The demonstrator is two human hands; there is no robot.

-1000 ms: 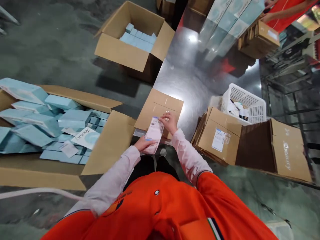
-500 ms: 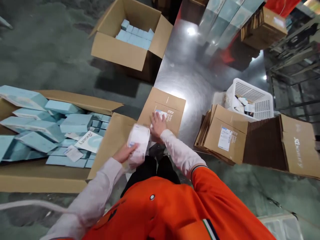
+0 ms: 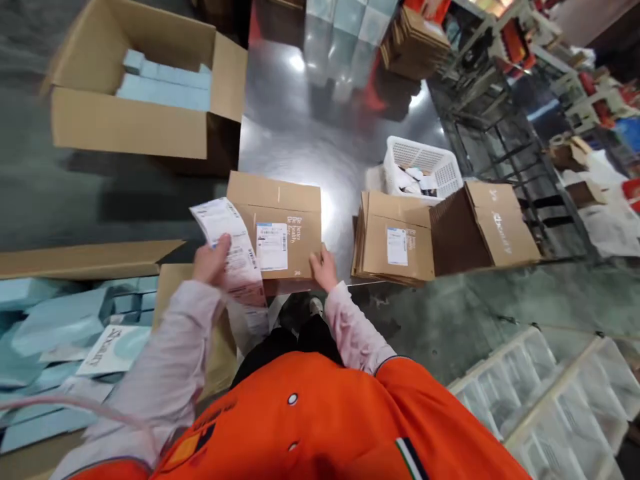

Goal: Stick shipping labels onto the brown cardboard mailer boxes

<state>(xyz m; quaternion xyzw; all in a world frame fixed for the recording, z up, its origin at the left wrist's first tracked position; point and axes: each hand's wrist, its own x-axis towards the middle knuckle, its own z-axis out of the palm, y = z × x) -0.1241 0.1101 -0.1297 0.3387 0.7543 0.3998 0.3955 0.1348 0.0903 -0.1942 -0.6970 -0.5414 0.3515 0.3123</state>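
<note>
My left hand (image 3: 213,261) is closing its thumb and fingers on a long, limp strip of white printed paper labels (image 3: 245,263). The grip is sitting at the strip's left edge, presumably so that most of the print is staying uncovered; the lower end is hanging past the table edge, and its tip is blurred.

My right hand (image 3: 325,268) is bending its fingers narrowly at the lower right edge of a flat, folded brown cardboard carton (image 3: 306,233). The fingertips are touching that edge, probably to steady the board; whether any finger is reaching underneath, I cannot tell.

The carton is lying directly in front of me on a shiny grey metal table (image 3: 280,137), its near edge toward my body, which I judge is keeping it within reach of both hands. A white rectangular label with a blue top band (image 3: 271,247) is resting on its face, left of the printed lettering, apparently leaving those words readable.

To the right, a stack of flattened brown cartons (image 3: 373,230) is standing near, its uppermost one bearing a similar white label (image 3: 397,247). Behind it, a white perforated plastic basket (image 3: 447,177) is holding small mixed items, seemingly to contain loose pieces.
</note>
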